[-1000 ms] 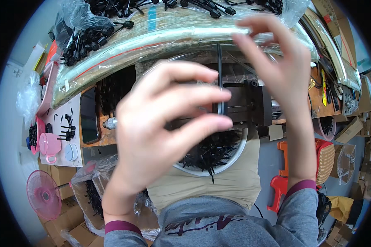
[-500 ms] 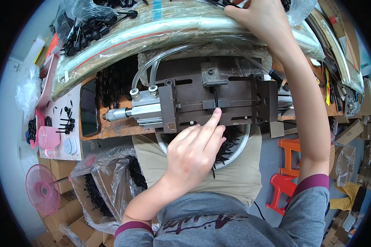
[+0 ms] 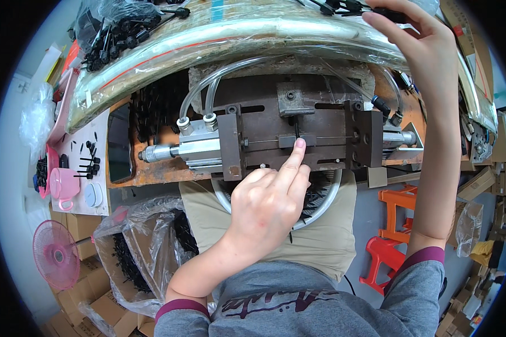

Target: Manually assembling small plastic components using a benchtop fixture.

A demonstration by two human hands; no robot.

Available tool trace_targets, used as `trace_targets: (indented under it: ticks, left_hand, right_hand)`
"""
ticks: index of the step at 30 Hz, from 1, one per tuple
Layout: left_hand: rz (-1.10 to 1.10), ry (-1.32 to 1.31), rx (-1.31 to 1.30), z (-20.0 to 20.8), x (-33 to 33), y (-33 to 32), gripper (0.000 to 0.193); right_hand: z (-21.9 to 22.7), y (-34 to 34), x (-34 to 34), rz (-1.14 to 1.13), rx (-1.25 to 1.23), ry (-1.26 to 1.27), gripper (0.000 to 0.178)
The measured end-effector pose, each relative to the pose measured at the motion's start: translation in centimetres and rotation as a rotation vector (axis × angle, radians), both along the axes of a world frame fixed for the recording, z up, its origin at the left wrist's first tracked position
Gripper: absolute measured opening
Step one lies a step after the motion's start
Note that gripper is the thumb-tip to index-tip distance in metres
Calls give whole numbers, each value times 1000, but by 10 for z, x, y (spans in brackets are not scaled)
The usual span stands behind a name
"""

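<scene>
My left hand (image 3: 270, 199) has its index finger stretched out, the tip on a thin black rod (image 3: 297, 128) set in the small central block of a dark metal clamping fixture (image 3: 258, 126). Its other fingers are loosely bent and hold nothing. At the top right my right hand (image 3: 424, 42) is closed on a black rod-like part (image 3: 391, 14), above the plastic-wrapped ledge (image 3: 253, 33). The fingers and the picture's top edge hide some of that part. A silver air cylinder (image 3: 202, 150) with clear hoses sits at the fixture's left end, another (image 3: 398, 138) at its right.
Black knobbed parts (image 3: 115, 42) are heaped on the ledge at the left. A white-rimmed bowl (image 3: 333, 196) of black parts rests on my lap. To the left stand a phone (image 3: 121, 143), pink cup (image 3: 64, 182), fan (image 3: 56, 254) and plastic-lined box (image 3: 152, 236); red stool (image 3: 379, 258) at right.
My right hand has moved right and slightly toward me, and a black part now shows between its fingers. My left index fingertip stays on the rod. The view has shifted slightly.
</scene>
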State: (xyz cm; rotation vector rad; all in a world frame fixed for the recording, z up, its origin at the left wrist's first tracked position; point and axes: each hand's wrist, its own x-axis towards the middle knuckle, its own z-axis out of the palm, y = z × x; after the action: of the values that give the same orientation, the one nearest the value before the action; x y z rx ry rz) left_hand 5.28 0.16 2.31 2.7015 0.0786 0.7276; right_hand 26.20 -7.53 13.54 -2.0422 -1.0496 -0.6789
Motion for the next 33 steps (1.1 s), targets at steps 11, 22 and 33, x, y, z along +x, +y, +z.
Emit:
trace_targets:
  ticks: [11, 22, 33]
  left_hand:
    - [-10, -11, -27, 11, 1, 0, 26]
    - [-120, -292, -617, 37, 4, 15, 38]
    - [-263, 55, -1175, 47, -25, 33, 34]
  right_hand:
    - [-16, -52, 120, 424, 280, 747, 29]
    - [-12, -47, 75, 524, 547, 903, 35]
    - [-51, -86, -43, 839, 269, 1580, 31]
